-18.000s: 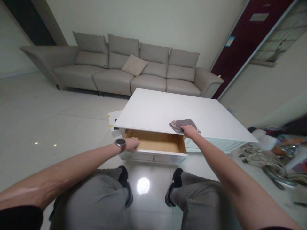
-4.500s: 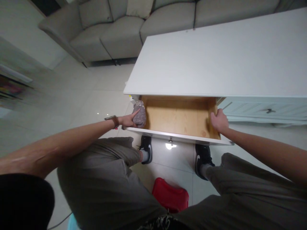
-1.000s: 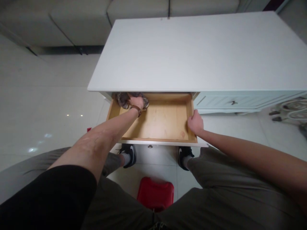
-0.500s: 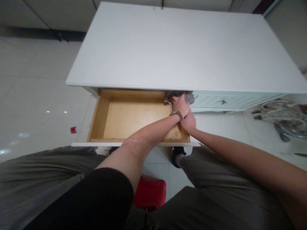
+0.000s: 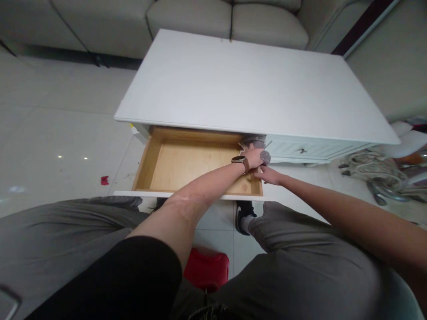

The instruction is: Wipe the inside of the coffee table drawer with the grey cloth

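Observation:
My left hand (image 5: 252, 157), with a watch on its wrist, reaches into the right end of a pulled-out wooden drawer (image 5: 156, 187). Its fingers are closed around a crumpled grey bundle (image 5: 265, 157) that looks like cloth or thin plastic; part of it bulges out beside the hand, and the fingertips are mostly hidden. Close by, my right hand (image 5: 269, 175) grips the top edge of the drawer's right side wall, thumb toward the inside. The drawer belongs to a white low cabinet (image 5: 247, 89).
A second drawer front with a small knob (image 5: 302, 151) is shut on the right. Behind the cabinet stands a grey sofa (image 5: 190, 20). A red plastic stool (image 5: 207, 269) is below me, and a red scrap (image 5: 104, 180) lies on the floor. Coiled hoses or cables (image 5: 370, 162) lie at right.
My right hand has drawn slightly away from the left hand and bundle, its fingers now on the drawer's side wall. The left hand has shifted a little forward from the drawer's back. The view has tilted up.

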A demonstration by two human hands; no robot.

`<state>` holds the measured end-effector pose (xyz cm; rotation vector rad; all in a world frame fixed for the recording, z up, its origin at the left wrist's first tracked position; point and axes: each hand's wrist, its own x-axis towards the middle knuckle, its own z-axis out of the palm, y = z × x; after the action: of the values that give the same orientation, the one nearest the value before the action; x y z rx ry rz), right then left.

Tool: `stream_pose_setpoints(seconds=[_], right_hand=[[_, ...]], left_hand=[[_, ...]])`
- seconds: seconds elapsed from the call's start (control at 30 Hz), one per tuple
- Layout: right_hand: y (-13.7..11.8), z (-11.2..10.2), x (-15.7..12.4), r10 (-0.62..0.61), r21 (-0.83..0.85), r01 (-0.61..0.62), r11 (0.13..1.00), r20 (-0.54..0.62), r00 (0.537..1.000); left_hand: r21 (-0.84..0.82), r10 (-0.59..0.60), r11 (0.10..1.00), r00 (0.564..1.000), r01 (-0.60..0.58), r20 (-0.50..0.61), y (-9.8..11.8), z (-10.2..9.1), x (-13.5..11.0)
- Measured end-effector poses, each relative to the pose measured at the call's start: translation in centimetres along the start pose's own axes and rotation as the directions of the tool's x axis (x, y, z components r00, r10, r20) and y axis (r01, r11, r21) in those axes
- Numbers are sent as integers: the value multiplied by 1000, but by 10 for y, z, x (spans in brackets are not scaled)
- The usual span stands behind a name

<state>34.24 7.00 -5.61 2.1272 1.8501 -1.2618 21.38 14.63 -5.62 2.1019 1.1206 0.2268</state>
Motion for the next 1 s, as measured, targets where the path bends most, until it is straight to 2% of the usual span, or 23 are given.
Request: stream_pose_setpoints(seconds=[0.03, 0.07, 0.1, 0.13, 0.17, 0.23, 0.27, 0.3, 0.37, 0.43, 0.5, 0.57, 0.63, 0.73, 0.83, 0.9, 1.0], right_hand=[[7, -12, -7, 68, -55, -60, 997, 145, 987], [14, -24, -15, 137, -142, -107, 984, 220, 966], [18, -34, -22, 179, -241, -126, 962, 208, 962], [21, -44, -28, 169, -329, -122, 936, 116, 979], [20, -50, -34, 103, -391, -105, 914, -26, 994], [11, -56, -40, -93, -420, -25, 907, -257, 962], [3, -56, -41, -174, -403, 45, 914, -288, 942], [-6, -55, -41, -232, -384, 116, 916, -270, 934], [-24, -50, -36, -282, -381, 205, 902, -159, 946], [-39, -46, -31, -243, -425, 188, 886, -77, 967], [-48, -45, -26, -173, -460, 119, 880, -76, 982], [-50, -43, -24, -141, -474, 80, 877, -95, 985], [-49, -38, -24, -138, -505, 66, 860, -105, 985], [-48, -26, -25, -117, -583, 32, 812, -109, 987], [-52, -17, -22, -179, -689, 47, 723, -121, 976], [-55, -14, -17, -238, -745, 74, 663, -115, 964], [-56, -11, -7, -258, -757, 137, 639, -43, 965]], left_hand=[[23, 6, 1000, 1000, -7, 29, 3, 2, -6], [46, 13, 999, 998, -16, 60, 6, 4, -12], [66, 16, 998, 996, -22, 93, 10, 5, -18], [83, 11, 996, 992, -22, 129, 14, 6, -24], [95, 3, 995, 985, -20, 171, 18, 7, -31], [107, -14, 994, 968, -13, 252, 26, 7, -44], [108, -19, 994, 960, -12, 280, 29, 5, -51], [106, -22, 994, 955, -10, 295, 31, 3, -57], [107, -30, 994, 952, -3, 303, 33, -3, -70], [124, -32, 992, 947, -9, 321, 31, -15, -84], [148, -9, 988, 921, -53, 388, 23, -35, -103], [167, 30, 978, 878, -123, 477, 9, -63, -127], [198, 31, 968, 858, -153, 513, -12, -99, -157], [233, -73, 971, 869, -50, 490, -58, -156, -206], [304, -181, 952, 876, 41, 447, -107, -205, -250], [348, -236, 933, 884, 90, 405, -134, -226, -270], [321, -334, 928, 809, 191, 484, -156, -241, -283]])
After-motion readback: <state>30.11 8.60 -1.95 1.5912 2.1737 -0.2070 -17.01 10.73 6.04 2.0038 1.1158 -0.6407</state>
